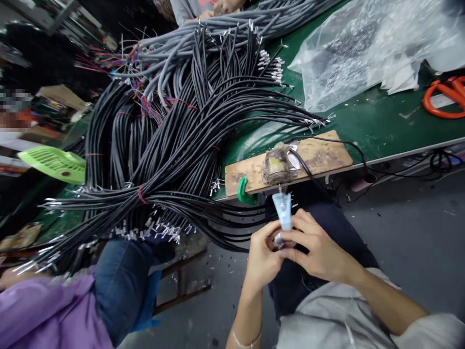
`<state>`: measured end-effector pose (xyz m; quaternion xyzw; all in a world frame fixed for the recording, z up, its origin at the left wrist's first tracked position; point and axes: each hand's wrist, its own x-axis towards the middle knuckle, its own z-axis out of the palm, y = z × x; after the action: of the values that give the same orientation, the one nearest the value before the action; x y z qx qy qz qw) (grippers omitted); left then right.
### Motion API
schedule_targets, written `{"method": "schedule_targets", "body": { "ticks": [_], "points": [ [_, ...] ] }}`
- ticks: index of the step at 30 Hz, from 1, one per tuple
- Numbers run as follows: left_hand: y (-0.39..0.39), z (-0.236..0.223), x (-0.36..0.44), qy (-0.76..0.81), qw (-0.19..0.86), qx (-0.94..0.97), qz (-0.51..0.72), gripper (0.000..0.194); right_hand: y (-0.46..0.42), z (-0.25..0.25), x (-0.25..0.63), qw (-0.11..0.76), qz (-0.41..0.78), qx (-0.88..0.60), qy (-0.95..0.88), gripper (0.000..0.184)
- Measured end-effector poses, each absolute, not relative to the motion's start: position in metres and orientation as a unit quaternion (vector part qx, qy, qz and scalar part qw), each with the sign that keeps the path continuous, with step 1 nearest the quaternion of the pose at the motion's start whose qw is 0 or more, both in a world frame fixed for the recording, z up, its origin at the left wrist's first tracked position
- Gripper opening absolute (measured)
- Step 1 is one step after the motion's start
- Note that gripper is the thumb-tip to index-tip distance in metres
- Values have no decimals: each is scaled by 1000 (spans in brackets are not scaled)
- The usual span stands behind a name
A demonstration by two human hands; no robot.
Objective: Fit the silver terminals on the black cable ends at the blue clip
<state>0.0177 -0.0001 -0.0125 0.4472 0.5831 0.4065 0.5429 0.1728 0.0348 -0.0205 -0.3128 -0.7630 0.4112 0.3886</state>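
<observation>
- Green worktop [378,121]: black cables [189,131], wooden board [323,150].
- Left hand [264,249] and right hand [314,245] meet by a blue strip [283,211]; I can't tell whether their curled fingers [298,236] pinch it.

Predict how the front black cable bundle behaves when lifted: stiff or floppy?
The bundle likely bends springily: it curves smoothly off the table. Its ends may splay, since the one visible red tie grips only its middle. Probably heavyish: it's thickly packed.

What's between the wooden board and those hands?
The head view shows a light-blue tapered piece there, the wooden board beyond it, the left hand and right hand at its near end.
</observation>
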Motion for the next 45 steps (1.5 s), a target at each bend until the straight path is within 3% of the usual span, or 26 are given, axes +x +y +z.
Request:
{"method": "schedule_targets", "body": {
  "ticks": [3, 6, 9, 13, 17, 23, 27, 30, 37, 42, 43, 45],
  "points": [
    [-6, -9, 12, 605, 526, 475, 362, 11, 37, -21, 171, 432, 401, -312, -745, 12],
    [-15, -7, 11, 613, 490, 488, 382, 11, 36, -29, 166, 507, 425, -345, -665, 18],
    [-21, -7, 20, 628, 391, 521, 425, 6, 28, -38, 151, 568, 554, -371, -483, 21],
    [-23, -13, 31, 642, 320, 525, 458, 10, 17, -42, 133, 484, 818, -273, -147, 22],
    [-25, -21, 26, 625, 351, 522, 462, 15, 17, -40, 132, 423, 882, -205, -30, 24],
    [-25, -15, 17, 585, 448, 524, 427, 33, 21, -46, 145, 435, 866, -189, -158, 20],
    [-24, -6, 16, 594, 502, 488, 397, 43, 26, -46, 158, 475, 763, -238, -369, 25],
    [-23, -4, 16, 594, 533, 461, 388, 46, 28, -43, 162, 488, 684, -252, -480, 15],
    [-27, -11, 20, 563, 494, 492, 444, 33, 20, -41, 146, 506, 731, -292, -354, 30],
    [-24, -14, 17, 585, 496, 470, 437, 31, 16, -33, 152, 595, 478, -372, -529, 16],
    [-22, -14, 15, 578, 514, 464, 432, 28, 18, -33, 156, 582, 478, -367, -546, 15],
    [-19, -12, 12, 552, 541, 468, 427, 24, 25, -33, 162, 508, 594, -326, -531, 20]
  ]
}}
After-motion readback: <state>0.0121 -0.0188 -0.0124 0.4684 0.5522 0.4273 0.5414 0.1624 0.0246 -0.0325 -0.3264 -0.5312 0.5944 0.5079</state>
